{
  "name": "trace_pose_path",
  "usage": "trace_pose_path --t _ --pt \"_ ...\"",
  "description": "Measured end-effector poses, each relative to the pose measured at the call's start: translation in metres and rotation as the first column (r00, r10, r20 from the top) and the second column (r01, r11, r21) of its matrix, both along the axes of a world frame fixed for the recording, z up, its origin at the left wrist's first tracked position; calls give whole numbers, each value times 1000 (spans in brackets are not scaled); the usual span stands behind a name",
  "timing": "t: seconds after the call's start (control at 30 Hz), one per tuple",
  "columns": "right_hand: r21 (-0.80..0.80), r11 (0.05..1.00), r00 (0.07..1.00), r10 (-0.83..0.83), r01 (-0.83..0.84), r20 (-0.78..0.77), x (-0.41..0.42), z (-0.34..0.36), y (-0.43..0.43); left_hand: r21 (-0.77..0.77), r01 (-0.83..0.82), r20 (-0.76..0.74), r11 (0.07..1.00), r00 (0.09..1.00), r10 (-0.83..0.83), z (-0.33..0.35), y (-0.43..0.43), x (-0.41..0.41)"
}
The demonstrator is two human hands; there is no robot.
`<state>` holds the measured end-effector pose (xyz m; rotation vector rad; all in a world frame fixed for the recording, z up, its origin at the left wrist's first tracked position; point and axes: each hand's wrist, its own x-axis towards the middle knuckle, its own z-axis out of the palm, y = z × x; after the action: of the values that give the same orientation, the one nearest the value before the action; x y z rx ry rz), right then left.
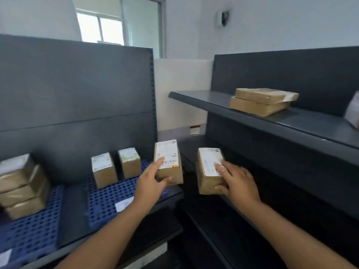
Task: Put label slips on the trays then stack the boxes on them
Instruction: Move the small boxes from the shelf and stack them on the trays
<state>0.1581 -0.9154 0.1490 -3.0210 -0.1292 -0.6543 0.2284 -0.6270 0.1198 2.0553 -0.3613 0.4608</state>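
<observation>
My left hand (150, 181) grips a small brown box with a white shipping label (168, 162), held in the air over the right end of the left shelf. My right hand (236, 181) grips a second labelled brown box (208, 169), held in front of the dark right-hand shelf unit. A blue perforated tray (108, 200) lies on the left shelf with two small boxes (104, 169) (129, 162) standing at its back and a white label slip (124, 203) at its front. Another blue tray (33, 230) further left carries a stack of three boxes (23, 187) and a slip (4, 257).
Dark metal shelving (77, 84) backs the left shelf. On the right unit's upper shelf (303, 123) lie two flat brown parcels (262, 101), one on the other, and a pale parcel (353, 111) shows at the right edge. A white wall and window stand behind.
</observation>
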Motion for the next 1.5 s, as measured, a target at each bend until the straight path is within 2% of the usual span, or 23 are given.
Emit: trace_pose_path --t 0.13,0.27,0.57,0.93,1.5 --pt "-39 993 993 114 -114 -4 60 -7 82 -1 -170 21 985 985 170 0 88 11" --pt "4 971 970 239 -239 -41 100 -18 143 44 -318 15 947 948 318 -9 148 8" --pt "-17 903 898 425 -429 -112 139 -49 191 143 -467 -62 873 876 479 -57 172 -22" --pt "14 883 869 464 -469 -169 155 -75 201 244 -501 -150 830 826 543 -73 157 -17" --pt "48 895 872 444 -444 -204 166 -95 208 279 -433 -164 857 858 487 -76 161 -7"
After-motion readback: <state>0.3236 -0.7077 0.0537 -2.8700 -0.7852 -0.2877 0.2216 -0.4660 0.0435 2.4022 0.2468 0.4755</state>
